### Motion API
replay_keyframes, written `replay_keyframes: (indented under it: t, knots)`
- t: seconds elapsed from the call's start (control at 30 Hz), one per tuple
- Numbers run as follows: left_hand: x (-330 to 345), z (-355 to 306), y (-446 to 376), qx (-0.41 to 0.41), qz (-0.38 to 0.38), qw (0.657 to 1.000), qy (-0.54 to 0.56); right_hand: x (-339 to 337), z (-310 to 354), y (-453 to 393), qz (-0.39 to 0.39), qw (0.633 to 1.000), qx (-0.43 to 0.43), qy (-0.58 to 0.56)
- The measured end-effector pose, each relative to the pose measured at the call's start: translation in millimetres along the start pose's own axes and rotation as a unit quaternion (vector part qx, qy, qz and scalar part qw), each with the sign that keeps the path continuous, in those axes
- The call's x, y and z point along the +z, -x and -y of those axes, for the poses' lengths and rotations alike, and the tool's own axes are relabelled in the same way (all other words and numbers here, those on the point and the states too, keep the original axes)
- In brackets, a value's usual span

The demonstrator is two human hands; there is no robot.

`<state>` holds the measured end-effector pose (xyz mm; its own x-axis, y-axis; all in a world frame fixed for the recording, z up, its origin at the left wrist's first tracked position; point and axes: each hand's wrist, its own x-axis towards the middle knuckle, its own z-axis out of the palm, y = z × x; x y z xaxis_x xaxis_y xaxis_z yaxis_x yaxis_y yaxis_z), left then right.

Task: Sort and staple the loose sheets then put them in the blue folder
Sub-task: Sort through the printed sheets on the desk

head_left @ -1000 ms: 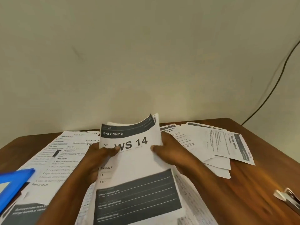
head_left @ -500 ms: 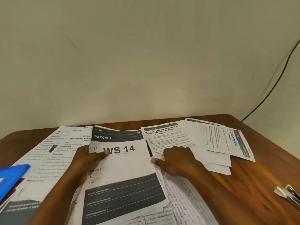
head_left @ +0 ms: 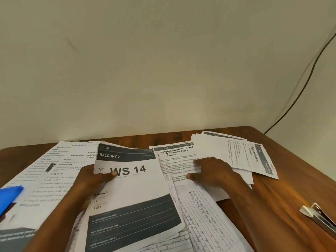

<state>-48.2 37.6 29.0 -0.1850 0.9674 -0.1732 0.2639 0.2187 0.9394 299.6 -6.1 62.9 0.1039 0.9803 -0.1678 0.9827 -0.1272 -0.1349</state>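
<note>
Two hands: both were down on the paper spread, sorting stage.
Left hand (head_left: 94, 177): gripped the white sheet w/ dark header bands printed "BALCONY 2 / WS 14" (head_left: 134, 197) at its left edge, thumb on top near the "W", fingers hidden under it.
Right hand (head_left: 212, 171): lay flat, fingers straight, pressing on the white printed sheet headed "Charging Small Items" (head_left: 174, 160); it grasped nothing.
Loose sheets: several overlapping piles covered the brown wooden bench (head_left: 281, 200): printed task pages at left (head_left: 60, 170), a fanned white stack at far right w/ a page reading "Organize Napkins" (head_left: 254, 155), and lined handwritten pages (head_left: 203, 215) underneath near the front.
Blue plastic folder (head_left: 9, 195): only a corner showed at the left edge, resting on the left pages, well apart from the hands.
Silver metal stapler (head_left: 320, 218): sat on bare bench at the right edge, untouched, apart from all paper.
Step in hand (my read): sorting, approx. early; piles looked unsquared & nothing looked stapled.
Next move needs (my read): decide which pile WS 14 belongs w/, lay it there, then slide the Charging sheet free w/o dragging the pages under it.
Watch for: thin sheets sticking together; handwritten pages getting buried beneath the printed ones.
</note>
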Motion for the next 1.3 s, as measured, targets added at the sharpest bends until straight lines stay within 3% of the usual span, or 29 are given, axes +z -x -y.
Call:
replay_keyframes:
  t: [0.17, 0.3, 0.37, 0.43, 0.63, 1.0, 1.3]
  knots:
    - [-3.5, 3.5, -1.3, 0.002, 0.008, 1.0, 0.008, -17.3, -1.7, -2.8, -0.006, 1.0, -0.001, 0.017]
    - [-0.8, 2.6, -1.2, 0.002, 0.001, 1.0, 0.001, -12.9, -13.7, -7.1, -0.092, 0.992, 0.056, -0.07]
    - [0.4, 2.3, -2.0, -0.002, 0.002, 1.0, 0.004, -4.2, -11.7, -7.7, -0.075, 0.995, 0.065, -0.027]
    - [0.5, 1.4, -0.9, -0.004, 0.006, 1.0, 0.006, 6.0, -1.7, -6.7, -0.039, 0.998, 0.054, 0.019]
    - [-1.8, -4.0, 4.1, -0.002, 0.01, 1.0, 0.011, 9.6, 46.7, 10.4, -0.08, 0.995, -0.021, 0.049]
    - [-1.3, -3.8, 5.9, 0.008, 0.017, 1.0, 0.023, 18.1, 41.7, 2.6, -0.122, 0.987, 0.012, -0.107]
    - [1.8, -1.4, 8.5, -0.009, 0.045, 0.998, 0.046, 30.4, 35.6, -20.1, -0.124, 0.923, 0.087, -0.354]
